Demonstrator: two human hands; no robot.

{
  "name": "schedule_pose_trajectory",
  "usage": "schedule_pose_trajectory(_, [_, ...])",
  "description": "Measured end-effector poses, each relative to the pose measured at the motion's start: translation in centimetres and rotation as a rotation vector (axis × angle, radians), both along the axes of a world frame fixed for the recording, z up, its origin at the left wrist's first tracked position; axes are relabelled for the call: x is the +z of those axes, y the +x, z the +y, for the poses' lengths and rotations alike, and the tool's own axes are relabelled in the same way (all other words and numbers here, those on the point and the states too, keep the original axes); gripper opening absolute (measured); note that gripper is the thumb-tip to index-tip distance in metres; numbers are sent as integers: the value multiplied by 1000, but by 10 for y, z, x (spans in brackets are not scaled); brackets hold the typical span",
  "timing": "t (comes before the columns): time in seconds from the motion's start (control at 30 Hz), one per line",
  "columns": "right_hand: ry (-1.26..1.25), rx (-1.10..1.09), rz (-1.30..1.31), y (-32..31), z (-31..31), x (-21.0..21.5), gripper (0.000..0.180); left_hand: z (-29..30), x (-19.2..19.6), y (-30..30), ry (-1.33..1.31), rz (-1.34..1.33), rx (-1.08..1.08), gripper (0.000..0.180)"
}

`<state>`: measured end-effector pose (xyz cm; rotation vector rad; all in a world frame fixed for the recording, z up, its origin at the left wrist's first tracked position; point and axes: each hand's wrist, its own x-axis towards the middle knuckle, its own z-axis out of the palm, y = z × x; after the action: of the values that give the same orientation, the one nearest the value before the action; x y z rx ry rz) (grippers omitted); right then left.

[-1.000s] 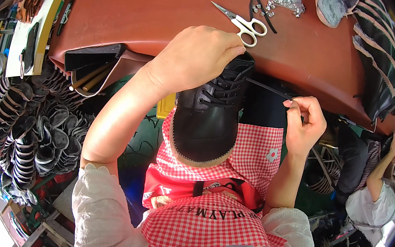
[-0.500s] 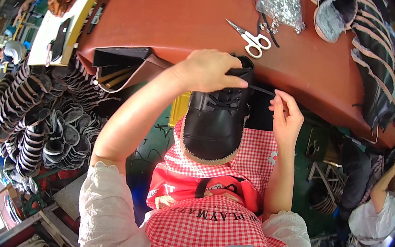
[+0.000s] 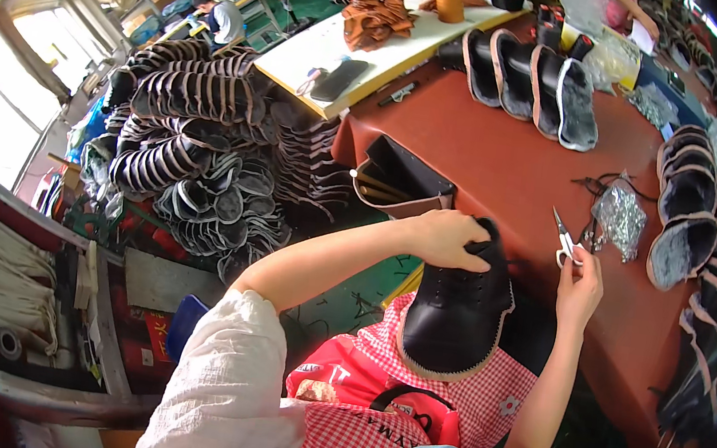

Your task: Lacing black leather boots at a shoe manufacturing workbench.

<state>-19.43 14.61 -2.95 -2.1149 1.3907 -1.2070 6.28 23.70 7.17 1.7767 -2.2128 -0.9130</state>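
A black leather shoe upper [image 3: 453,325] with a pale, toothed lower edge rests on my lap, toe toward me. My left hand [image 3: 455,240] is closed over its ankle end, thumb at the opening, where part of the collar is hidden. My right hand [image 3: 581,287] is at the table edge, its fingers closed on a white handle loop of the small scissors [image 3: 564,239]. The blades point away from me over the table top. Near them lie a clear bag [image 3: 621,216] of small shiny metal pieces and some black laces [image 3: 589,230].
Fur-lined uppers stand in rows on the brown-red table [image 3: 482,163], at the back and along the right [image 3: 682,250]. An open pouch [image 3: 400,175] hangs at its near edge. Piled uppers [image 3: 196,159] fill the left. A white table [image 3: 313,84] bears a phone; people work beyond.
The view has swung left. My right hand has let go of the lace and moved to the scissors, taking hold of a handle. My left hand stays on the shoe upper.
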Motion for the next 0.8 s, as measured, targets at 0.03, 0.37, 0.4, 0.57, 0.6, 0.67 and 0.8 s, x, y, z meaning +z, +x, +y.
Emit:
schedule_pose_trajectory(0.03, [21,-23,118,3,-8,8,18,10,-3,7,-28,23,38,45])
schedule_pose_trajectory(0.37, [200,-42,603,8,-43,13,27,78,-36,37,-31,379,358,34])
schedule_pose_trajectory(0.4, [152,-52,591,9,-44,16,27,79,-42,40,-71,389,383,34])
schedule_pose_trajectory(0.57, [395,350,-268,17,-2,36,25,97,-48,50,24,633,549,32])
schedule_pose_trajectory(0.6, [490,462,-300,19,17,43,27,101,-44,47,87,732,592,31])
schedule_pose_trajectory(0.67, [668,623,-330,19,43,42,30,101,-30,43,161,778,636,27])
schedule_pose_trajectory(0.8, [649,721,-134,28,82,44,41,105,-39,46,179,751,627,28])
